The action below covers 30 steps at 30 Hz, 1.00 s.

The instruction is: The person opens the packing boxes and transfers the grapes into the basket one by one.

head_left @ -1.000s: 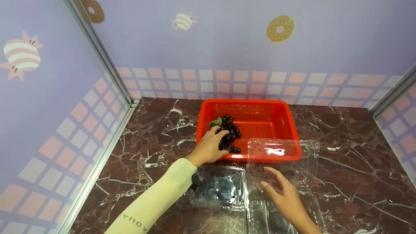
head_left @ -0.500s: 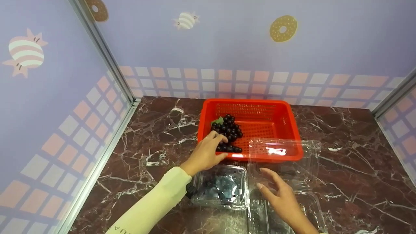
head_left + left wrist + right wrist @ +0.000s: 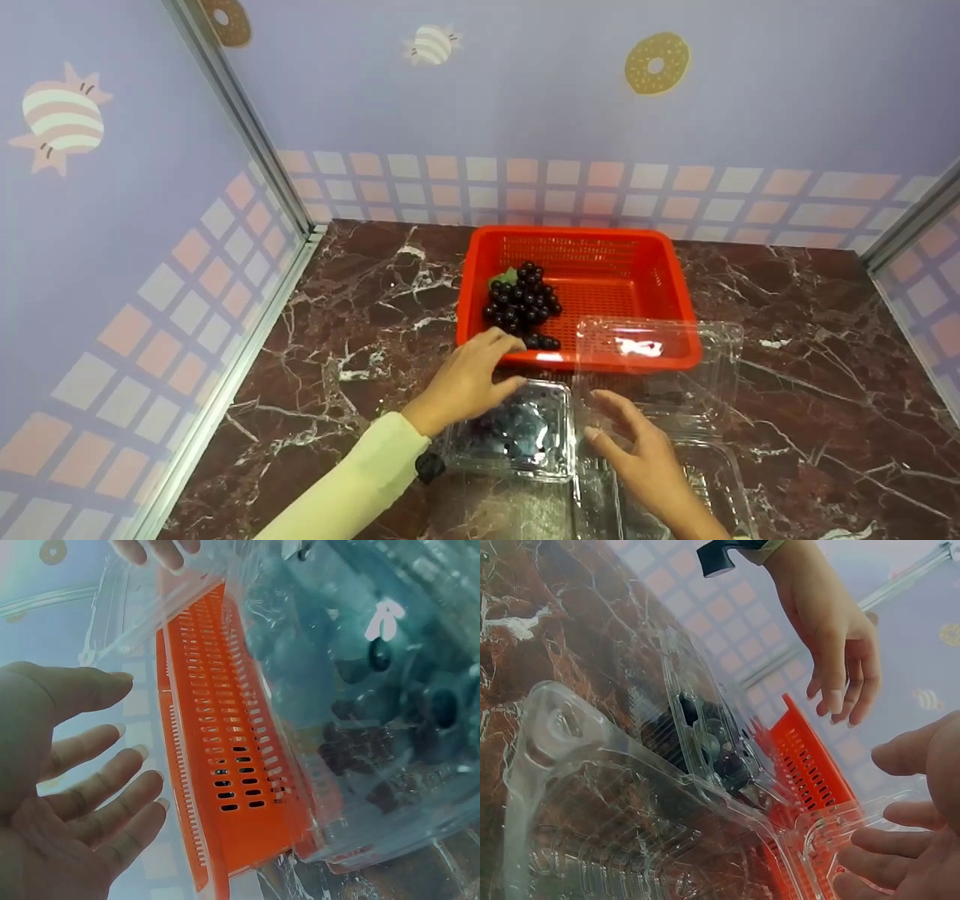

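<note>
My left hand (image 3: 463,382) hovers over the near left rim of a red plastic basket (image 3: 679,292), fingers loosely bent and holding nothing. Dark purple grapes (image 3: 517,300) with a green leaf lie in the basket's left part. Below that hand is a closed clear plastic box (image 3: 525,439) with dark round fruit inside, seen large in the left wrist view. My right hand (image 3: 649,461), relaxed and empty, is above a second clear box (image 3: 731,487), whose raised lid (image 3: 660,337) overlaps the basket's front. The right wrist view shows both hands with nothing in them.
All of this stands on a dark red marbled tabletop (image 3: 810,360). A lilac wall (image 3: 525,90) with pink and white squares rises behind, and side panels close off the left and right. A black wrist camera (image 3: 430,466) sits at my left cuff.
My left hand has drawn back from the grapes toward the basket's near rim and the closed box, uncovering the bunch. The right hand has shifted slightly left.
</note>
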Tool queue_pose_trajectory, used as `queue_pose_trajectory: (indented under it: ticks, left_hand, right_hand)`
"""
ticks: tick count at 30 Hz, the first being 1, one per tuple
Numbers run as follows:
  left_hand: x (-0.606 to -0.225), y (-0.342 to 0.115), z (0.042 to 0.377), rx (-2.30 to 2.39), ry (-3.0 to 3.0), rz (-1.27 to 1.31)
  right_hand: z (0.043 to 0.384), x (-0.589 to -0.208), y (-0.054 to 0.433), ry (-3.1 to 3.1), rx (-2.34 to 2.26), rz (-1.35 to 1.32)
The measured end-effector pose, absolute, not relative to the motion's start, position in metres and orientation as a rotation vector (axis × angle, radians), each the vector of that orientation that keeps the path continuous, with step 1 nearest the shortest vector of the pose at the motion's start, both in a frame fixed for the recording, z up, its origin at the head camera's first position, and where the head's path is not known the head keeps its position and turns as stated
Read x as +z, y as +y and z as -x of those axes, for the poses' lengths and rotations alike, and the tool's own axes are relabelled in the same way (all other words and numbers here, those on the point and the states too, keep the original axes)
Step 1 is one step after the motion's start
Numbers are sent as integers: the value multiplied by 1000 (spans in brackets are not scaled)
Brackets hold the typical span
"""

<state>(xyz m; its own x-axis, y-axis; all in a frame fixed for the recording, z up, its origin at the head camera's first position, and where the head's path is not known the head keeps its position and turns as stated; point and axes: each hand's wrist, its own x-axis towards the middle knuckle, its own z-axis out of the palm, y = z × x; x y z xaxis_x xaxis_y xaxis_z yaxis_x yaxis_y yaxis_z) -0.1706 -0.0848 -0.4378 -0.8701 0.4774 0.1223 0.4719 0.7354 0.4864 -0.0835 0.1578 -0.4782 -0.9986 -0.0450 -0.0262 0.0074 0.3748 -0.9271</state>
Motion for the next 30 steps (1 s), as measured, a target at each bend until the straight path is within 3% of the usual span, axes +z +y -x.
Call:
queue_pose_trajectory:
  ticks: [30]
  left_hand:
    - [-471, -100, 147, 374, 2742, -980]
  right_hand:
    - [78, -489, 147, 2542, -1717, 173]
